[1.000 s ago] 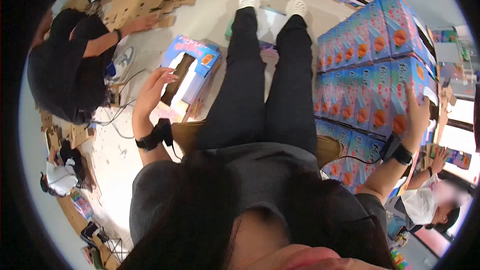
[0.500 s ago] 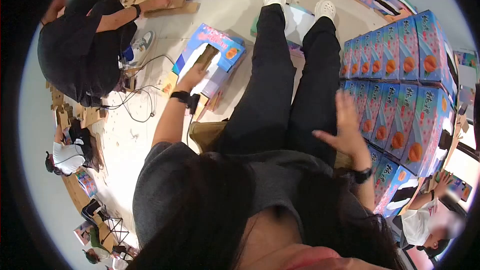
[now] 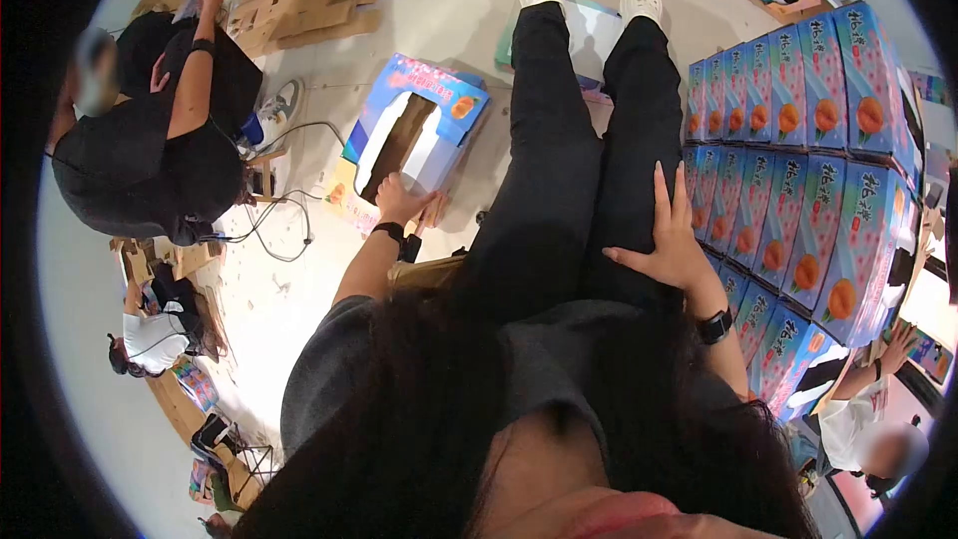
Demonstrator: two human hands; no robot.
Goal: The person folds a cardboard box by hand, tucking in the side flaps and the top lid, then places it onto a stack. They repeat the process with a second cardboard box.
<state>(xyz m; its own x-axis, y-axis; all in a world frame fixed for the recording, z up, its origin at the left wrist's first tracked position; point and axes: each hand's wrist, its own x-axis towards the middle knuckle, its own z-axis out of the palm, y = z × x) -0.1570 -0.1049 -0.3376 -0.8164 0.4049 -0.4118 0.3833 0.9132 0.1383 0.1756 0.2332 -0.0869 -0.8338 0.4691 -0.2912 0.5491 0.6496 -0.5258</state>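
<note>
2 hands: left hand [image 3: 401,198] fingers grip open box [image 3: 439,105] on pale floor [image 3: 454,15]; right hand [image 3: 671,240] splayed.

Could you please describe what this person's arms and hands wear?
Both forearms are bare below short dark grey sleeves. Behind the left hand sits a black wrist strap with a black box; behind the right hand, a black watch-like band. No gloves.

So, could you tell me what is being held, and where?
Left hand grips the open blue box at its near edge; right hand rests empty on the thigh.
</note>
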